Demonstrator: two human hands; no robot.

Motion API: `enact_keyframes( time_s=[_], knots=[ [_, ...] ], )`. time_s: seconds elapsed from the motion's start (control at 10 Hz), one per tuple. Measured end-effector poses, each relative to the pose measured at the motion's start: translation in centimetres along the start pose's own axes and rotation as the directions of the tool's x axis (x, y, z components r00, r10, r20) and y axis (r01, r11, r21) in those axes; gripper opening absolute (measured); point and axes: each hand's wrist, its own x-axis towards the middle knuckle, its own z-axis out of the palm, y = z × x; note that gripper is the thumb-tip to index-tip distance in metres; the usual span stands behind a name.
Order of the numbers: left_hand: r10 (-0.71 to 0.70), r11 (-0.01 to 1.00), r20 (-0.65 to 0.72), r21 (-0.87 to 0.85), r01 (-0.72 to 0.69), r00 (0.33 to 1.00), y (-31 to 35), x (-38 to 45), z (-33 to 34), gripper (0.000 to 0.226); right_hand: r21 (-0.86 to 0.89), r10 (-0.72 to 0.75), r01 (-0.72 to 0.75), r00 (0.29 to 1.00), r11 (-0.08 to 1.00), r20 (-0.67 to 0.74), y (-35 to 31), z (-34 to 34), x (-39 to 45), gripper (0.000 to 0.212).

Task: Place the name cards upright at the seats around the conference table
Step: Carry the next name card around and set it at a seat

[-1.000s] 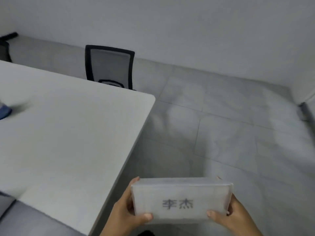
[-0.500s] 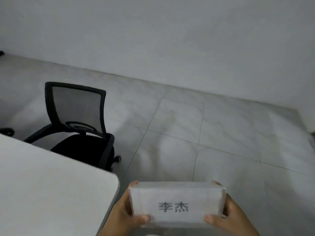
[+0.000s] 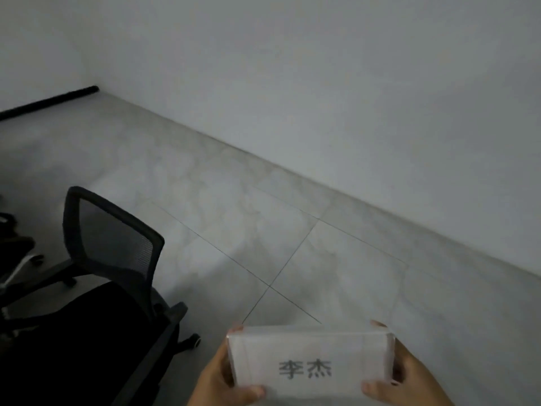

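Both hands (image 3: 222, 376) (image 3: 409, 379) grip the name card (image 3: 310, 361).

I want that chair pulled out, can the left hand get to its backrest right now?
Probably not yet: the left hand grips the name card with the right hand. The backrest itself stands unobstructed.

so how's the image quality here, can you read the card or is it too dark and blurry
In the head view the light is dim and flat, with no glare; the name card, held by the left hand and right hand, is soft but its two printed characters are readable; the office chair seat sinks into near black; the wall-floor line bows from wide-angle distortion.
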Motion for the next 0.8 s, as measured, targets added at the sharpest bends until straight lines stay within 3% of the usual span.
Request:
enact_keyframes(
  time_s=[0.1,0.2,0.3,0.4,0.5,0.7,0.8],
  knots=[
    [-0.021,0.997,-0.106,-0.072,0.014,0.994,2.0,5.7,1.5,0.106,-0.029,-0.002,0.006,0.990,1.000,0.140,-4.2,-3.6,9.0,0.103],
    [-0.004,0.997,-0.260,-0.074,-0.016,0.965,5.4,10.0,2.2,0.155,-0.109,0.007,0.017,0.977,0.994,0.215,-6.8,-4.3,15.0,0.093],
    [-0.003,0.997,-0.395,-0.070,-0.027,0.918,6.9,17.9,0.2,0.147,-0.191,0.062,0.000,0.944,0.982,0.324,-11.5,-5.0,25.2,0.086],
    [-0.041,0.999,-0.429,-0.041,0.025,0.902,5.9,23.2,-3.1,0.121,-0.226,0.014,0.072,0.934,0.971,0.356,-15.7,-4.3,33.2,0.102],
    [0.015,0.999,-0.469,-0.018,-0.026,0.883,10.0,31.4,-7.3,0.113,-0.207,-0.035,0.130,0.913,0.970,0.406,-21.5,-2.4,42.5,0.091],
    [0.047,0.999,-0.562,0.021,-0.042,0.826,14.7,41.2,-13.0,0.106,-0.222,-0.021,0.149,0.870,0.964,0.493,-29.1,0.4,54.9,0.093],
    [0.030,0.998,-0.627,-0.027,-0.060,0.778,16.1,46.0,-15.7,0.093,-0.225,0.020,0.145,0.799,0.964,0.601,-32.1,3.5,62.9,0.100]
  ],
)
